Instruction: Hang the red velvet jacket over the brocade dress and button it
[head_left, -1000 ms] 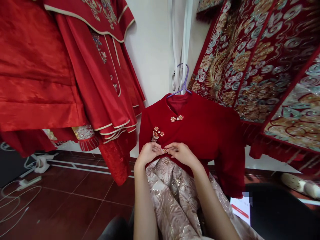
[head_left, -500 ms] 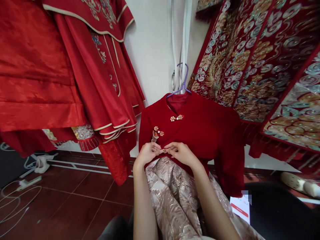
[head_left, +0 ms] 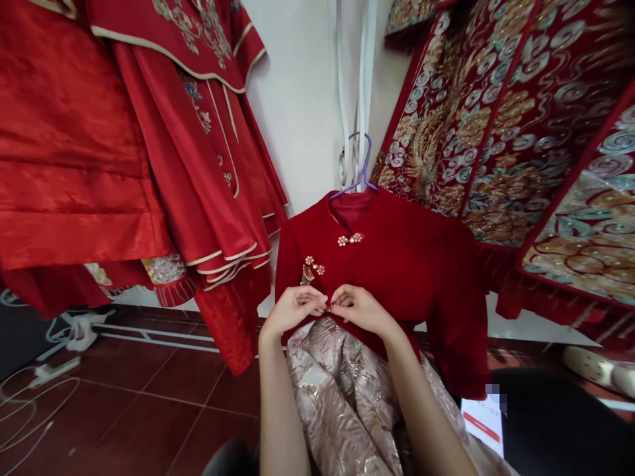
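Note:
A dark red jacket hangs in front of me on a purple hanger. At its lower front edge, my left hand and my right hand meet, thumbs and fingers pinched. Between the fingertips is a small ornamental button fastening, mostly covered by them. Just above my left hand, a beaded flower ornament with a tassel sits on the jacket. A pearl flower clasp closes the collar. Below the hem, a pale brocade skirt spreads between my forearms.
Red garments hang at the left, and embroidered gowns at the right. A white phone screen lies by a black seat. Cables and a power strip lie on the tiled floor at lower left. A shoe stands at right.
My fingertips have drawn closer together over the fastening, which now shows less between them. The view has shifted slightly, so the jacket appears a little lower.

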The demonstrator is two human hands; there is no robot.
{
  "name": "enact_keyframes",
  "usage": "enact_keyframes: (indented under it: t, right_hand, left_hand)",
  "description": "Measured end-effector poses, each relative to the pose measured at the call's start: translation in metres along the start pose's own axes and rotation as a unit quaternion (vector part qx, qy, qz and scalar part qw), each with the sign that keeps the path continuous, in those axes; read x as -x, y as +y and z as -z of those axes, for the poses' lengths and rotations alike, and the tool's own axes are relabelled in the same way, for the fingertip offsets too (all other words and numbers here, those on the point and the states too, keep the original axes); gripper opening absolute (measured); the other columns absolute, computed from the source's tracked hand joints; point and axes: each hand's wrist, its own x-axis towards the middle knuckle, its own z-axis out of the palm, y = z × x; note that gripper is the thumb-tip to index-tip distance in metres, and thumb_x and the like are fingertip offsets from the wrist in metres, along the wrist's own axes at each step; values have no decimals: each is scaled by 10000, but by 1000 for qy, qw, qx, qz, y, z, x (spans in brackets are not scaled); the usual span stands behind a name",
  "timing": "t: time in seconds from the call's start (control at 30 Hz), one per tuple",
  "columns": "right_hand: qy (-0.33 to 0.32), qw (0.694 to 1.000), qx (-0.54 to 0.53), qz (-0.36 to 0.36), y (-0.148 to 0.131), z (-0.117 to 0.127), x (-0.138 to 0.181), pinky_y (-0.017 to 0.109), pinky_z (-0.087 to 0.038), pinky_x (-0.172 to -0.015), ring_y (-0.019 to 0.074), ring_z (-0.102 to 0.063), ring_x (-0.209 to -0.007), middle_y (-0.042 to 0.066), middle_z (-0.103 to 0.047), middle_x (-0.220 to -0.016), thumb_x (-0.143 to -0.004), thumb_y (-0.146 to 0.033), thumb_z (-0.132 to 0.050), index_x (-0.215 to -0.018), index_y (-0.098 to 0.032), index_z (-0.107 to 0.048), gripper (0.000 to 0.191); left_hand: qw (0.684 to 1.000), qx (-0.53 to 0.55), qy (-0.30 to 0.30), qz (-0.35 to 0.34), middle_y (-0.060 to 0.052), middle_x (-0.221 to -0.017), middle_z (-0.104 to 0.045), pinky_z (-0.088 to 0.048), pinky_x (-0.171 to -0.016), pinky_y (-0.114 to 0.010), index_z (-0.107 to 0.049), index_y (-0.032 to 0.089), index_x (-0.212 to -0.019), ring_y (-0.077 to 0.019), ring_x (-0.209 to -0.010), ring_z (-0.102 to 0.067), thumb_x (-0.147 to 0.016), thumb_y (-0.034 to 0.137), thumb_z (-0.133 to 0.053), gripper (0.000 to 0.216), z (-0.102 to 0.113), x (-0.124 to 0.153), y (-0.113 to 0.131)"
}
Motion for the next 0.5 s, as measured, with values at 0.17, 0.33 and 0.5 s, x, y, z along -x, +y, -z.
enact_keyframes:
  t: [0.17, 0.33, 0.5]
  right_hand:
    - [-69, 991, -114, 10, -18, 18, 14, 219, -462, -584, 88, -538, -591, -36, -569, -654, -689, -223, -616, -747, -175, -580, 84]
    - [-90, 985, -144, 21, -24, 28, 23, 205, -430, -564, 81, -504, -589, -42, -533, -648, -696, -215, -605, -699, -181, -545, 69]
    - [-147, 980, -126, 42, -23, 28, 24, 215, -444, -580, 91, -503, -624, -34, -528, -683, -712, -222, -613, -706, -187, -530, 90]
  left_hand:
    - [971, 127, 197, -38, -74, -861, -700, -562, -792, -320, -654, 111, -891, -134, -740, -665, -782, 373, -675, 284, -14, -23, -1]
    - [910, 265, 318, -40, -90, -875, -716, -527, -888, -326, -632, 86, -999, -124, -764, -688, -804, 234, -663, 246, -27, -45, -11]
    - [902, 322, 285, -24, -108, -972, -722, -512, -915, -323, -622, 110, -1019, -151, -883, -698, -797, 241, -681, 264, -28, -45, -13]
